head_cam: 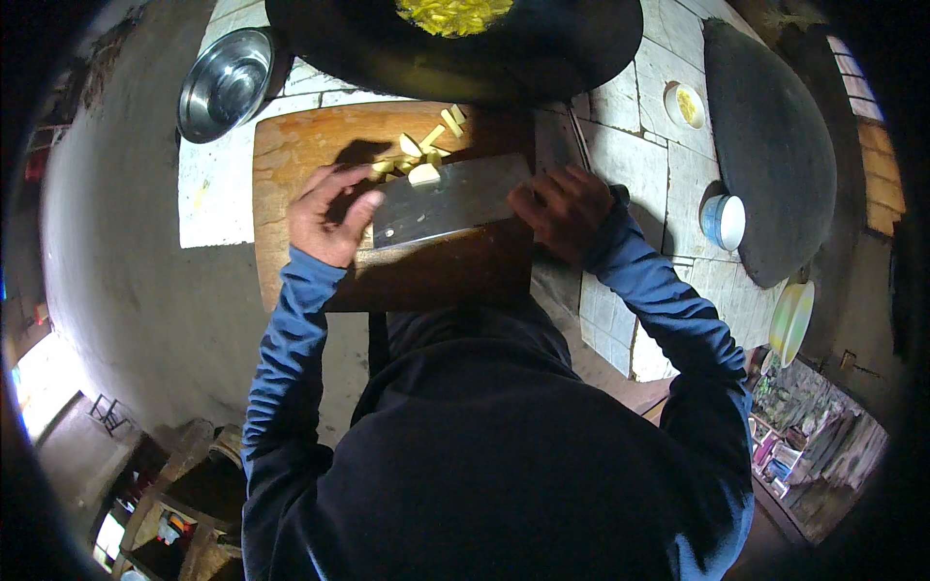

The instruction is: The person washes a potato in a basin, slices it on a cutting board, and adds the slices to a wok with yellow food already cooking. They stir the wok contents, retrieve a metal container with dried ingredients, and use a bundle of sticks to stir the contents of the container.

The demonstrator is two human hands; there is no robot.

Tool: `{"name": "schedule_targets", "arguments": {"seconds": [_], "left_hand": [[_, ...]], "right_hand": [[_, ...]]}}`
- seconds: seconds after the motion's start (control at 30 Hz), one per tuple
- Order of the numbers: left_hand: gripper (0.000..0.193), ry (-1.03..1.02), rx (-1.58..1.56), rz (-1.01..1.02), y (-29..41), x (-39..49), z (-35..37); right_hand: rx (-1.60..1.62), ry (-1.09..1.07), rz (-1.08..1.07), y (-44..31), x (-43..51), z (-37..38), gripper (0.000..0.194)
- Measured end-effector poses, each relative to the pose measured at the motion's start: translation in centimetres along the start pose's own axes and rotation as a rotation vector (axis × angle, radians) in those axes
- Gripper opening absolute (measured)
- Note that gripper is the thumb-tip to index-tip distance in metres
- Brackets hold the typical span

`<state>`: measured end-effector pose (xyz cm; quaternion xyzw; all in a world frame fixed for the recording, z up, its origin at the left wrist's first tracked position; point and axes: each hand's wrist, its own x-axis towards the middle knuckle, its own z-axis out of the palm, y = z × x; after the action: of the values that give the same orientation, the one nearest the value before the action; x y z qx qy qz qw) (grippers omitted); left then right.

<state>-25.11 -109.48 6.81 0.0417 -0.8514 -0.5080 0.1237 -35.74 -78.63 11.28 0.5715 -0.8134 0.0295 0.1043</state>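
Observation:
A wide cleaver (pixel 454 200) lies nearly flat over the wooden cutting board (pixel 290 145), its blade pointing left. My right hand (pixel 563 207) is closed around its handle, which the fingers mostly hide. At the far end of the blade, my left hand (pixel 327 210) is cupped, with thumb and fingers apart. Its fingertips are beside a small heap of pale yellow cut pieces (pixel 410 145), perhaps potato. One thicker piece (pixel 423 174) rests on the upper part of the blade. A few sticks (pixel 452 122) trail towards the board's far edge.
Beyond the board sits a large dark wok (pixel 465 72) holding yellow pieces (pixel 454 14). A metal basin (pixel 229 83) is at left on the tiled counter (pixel 617 167). To the right are a small bowl with yellow contents (pixel 685 107), a blue-white bowl (pixel 723 222) and a large dark round lid (pixel 770 152).

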Motion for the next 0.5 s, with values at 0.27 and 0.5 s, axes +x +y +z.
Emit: {"name": "schedule_targets", "arguments": {"seconds": [0.27,0.5], "left_hand": [[0.028,-0.288,-0.063,0.203,0.5,2.9,4.8],[0.018,-0.132,0.051,0.145,-5.0,4.6,5.5]], "right_hand": [[-0.131,0.080,-0.004,-1.2,-0.8,-1.0,0.012],[0.232,0.065,0.464,-1.0,-5.5,1.3,0.025]]}}
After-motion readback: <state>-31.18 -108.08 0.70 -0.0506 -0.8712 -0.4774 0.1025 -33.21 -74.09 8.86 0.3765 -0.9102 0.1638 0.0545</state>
